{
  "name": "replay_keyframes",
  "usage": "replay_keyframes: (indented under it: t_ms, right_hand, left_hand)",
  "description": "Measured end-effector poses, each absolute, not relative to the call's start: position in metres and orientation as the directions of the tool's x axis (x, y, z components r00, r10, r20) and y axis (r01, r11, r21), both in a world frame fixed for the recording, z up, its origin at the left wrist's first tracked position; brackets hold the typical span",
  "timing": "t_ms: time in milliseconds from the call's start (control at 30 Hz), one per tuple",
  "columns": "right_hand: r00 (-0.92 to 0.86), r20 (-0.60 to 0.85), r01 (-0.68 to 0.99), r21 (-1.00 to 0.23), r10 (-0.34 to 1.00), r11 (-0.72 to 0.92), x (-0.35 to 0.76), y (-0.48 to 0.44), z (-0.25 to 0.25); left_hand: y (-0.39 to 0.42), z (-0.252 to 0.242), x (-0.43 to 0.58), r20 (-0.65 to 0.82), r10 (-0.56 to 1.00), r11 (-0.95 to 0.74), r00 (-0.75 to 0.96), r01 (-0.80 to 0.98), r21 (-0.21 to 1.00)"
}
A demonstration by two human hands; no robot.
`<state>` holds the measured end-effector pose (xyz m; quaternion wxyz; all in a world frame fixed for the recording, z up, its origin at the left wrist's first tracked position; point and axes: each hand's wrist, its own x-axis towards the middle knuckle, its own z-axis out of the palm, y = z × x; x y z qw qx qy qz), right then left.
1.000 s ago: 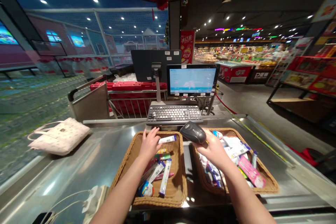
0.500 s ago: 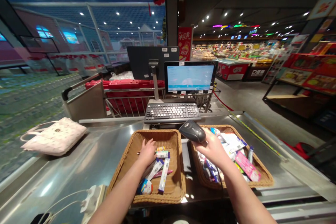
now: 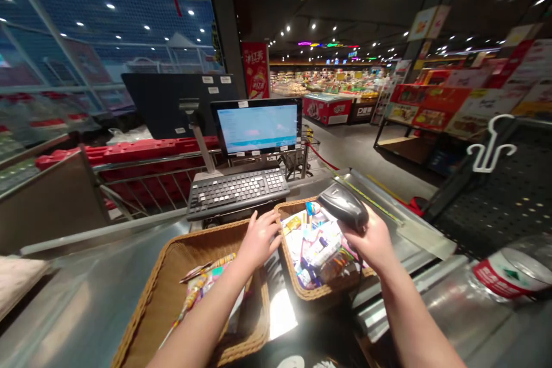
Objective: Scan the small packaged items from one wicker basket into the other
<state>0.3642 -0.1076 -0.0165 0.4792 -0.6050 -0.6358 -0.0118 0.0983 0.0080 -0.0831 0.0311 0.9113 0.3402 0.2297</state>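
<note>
My right hand grips a black handheld barcode scanner over the right wicker basket. That basket is filled with small packaged items, some in white and purple wrappers. My left hand hovers at the right basket's left rim, fingers apart and nothing visible in them. Beneath my left forearm stands the left wicker basket, holding several thin wrapped sticks and other small packets. My forearm hides part of its contents.
A keyboard and a lit monitor stand behind the baskets on the metal counter. On the right are a white hook and a large bottle with a red label. A pale bag lies at the left edge.
The view has turned right. My left hand has come out of the left basket and moved to the right one. The scanner stays in my right hand, over the right basket.
</note>
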Motion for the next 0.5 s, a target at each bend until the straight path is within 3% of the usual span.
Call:
replay_keyframes:
  t_ms: [300, 500]
  right_hand:
    - [0.355, 0.644, 0.827, -0.554, 0.677, 0.093, 0.426, -0.151, -0.009]
    - [0.376, 0.613, 0.817, -0.573, 0.695, 0.063, 0.441, -0.161, -0.013]
  left_hand:
    - [0.007, -0.088, 0.241, 0.262, 0.268, -0.963, 0.927, 0.250, 0.099]
    - [0.019, -0.099, 0.304, 0.123, 0.186, -0.980, 0.975, 0.176, 0.092]
